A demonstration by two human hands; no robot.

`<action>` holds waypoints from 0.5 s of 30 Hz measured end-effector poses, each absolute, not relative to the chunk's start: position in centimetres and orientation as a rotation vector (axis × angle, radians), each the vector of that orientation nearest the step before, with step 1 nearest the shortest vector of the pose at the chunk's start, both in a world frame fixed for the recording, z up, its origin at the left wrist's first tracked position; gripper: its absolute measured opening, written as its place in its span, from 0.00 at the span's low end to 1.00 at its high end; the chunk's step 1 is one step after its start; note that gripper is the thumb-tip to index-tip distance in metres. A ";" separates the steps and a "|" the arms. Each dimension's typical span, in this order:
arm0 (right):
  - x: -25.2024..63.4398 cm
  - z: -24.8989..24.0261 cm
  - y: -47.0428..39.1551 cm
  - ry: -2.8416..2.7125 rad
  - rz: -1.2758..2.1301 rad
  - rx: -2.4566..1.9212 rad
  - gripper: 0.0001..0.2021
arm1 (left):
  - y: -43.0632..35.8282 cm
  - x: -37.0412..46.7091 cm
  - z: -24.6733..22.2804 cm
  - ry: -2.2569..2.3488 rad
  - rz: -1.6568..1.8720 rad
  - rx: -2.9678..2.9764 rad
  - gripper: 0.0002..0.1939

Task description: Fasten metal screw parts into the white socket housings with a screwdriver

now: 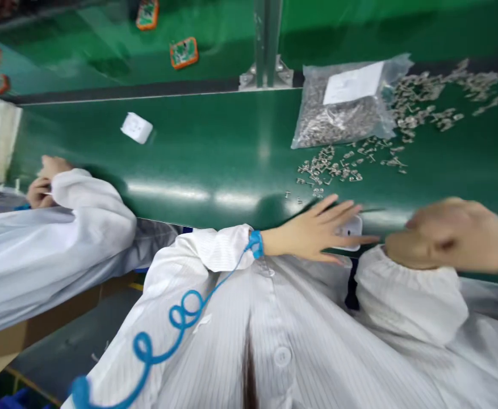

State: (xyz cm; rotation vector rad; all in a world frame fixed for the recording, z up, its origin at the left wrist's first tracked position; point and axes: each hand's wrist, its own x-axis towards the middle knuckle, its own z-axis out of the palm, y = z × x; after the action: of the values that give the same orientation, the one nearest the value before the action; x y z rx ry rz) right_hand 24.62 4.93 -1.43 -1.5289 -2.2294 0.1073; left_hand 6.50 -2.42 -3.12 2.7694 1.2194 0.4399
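Fingers spread, my left hand [317, 230] lies over a small white plastic housing [353, 232] at the near edge of the green bench. A blue wristband [256, 244] with a coiled cord circles that wrist. Off to the right, my right hand [457, 233] is smeared by motion above the bench, and I cannot make out its fingers or anything in them. Beyond my left hand lie loose small metal parts [329, 167]. A clear bag [338, 108] full of similar parts, with a white label, lies behind them.
A white square piece [137, 128] sits on the bench at left. Co-worker's hands [46, 182] and white sleeves are at far left. Orange-rimmed circuit boards [184, 53] lie on the green surface beyond the dark rail. A metal post [266, 45] stands at the rail.
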 end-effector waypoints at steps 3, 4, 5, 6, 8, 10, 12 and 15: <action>26.1 -3.3 6.9 -2.212 -0.073 -1.550 0.25 | -3.1 6.2 -4.5 0.980 0.536 2.921 0.23; 26.2 -3.9 7.0 -2.226 -0.127 -1.497 0.25 | -3.3 5.3 -4.8 0.966 0.620 2.916 0.22; 26.2 -4.4 7.0 -2.261 -0.148 -1.431 0.26 | -3.5 3.9 -5.1 1.029 0.729 2.868 0.21; 25.9 -4.7 6.7 -2.302 -0.140 -1.350 0.26 | -3.6 1.9 -5.3 1.173 0.832 2.782 0.18; 24.9 -4.9 5.7 -2.412 -0.071 -1.224 0.25 | -3.2 -3.8 -5.9 1.741 1.035 2.445 0.16; 23.5 -4.7 4.9 -2.535 0.088 -1.194 0.22 | -2.0 -10.9 -6.4 2.427 1.267 1.831 0.20; 22.9 -4.1 4.9 -2.551 0.281 -1.212 0.21 | -0.4 -17.7 -6.4 2.646 1.328 1.449 0.24; 25.3 -2.6 6.7 -2.452 0.492 -1.289 0.23 | 1.2 -24.5 -4.6 2.562 1.202 1.519 0.26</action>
State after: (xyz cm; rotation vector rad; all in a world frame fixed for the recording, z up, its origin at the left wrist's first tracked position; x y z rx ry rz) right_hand 25.32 6.73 -2.56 -1.2894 -2.4523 0.4916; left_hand -24.47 1.24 -4.58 1.5190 2.5619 1.2019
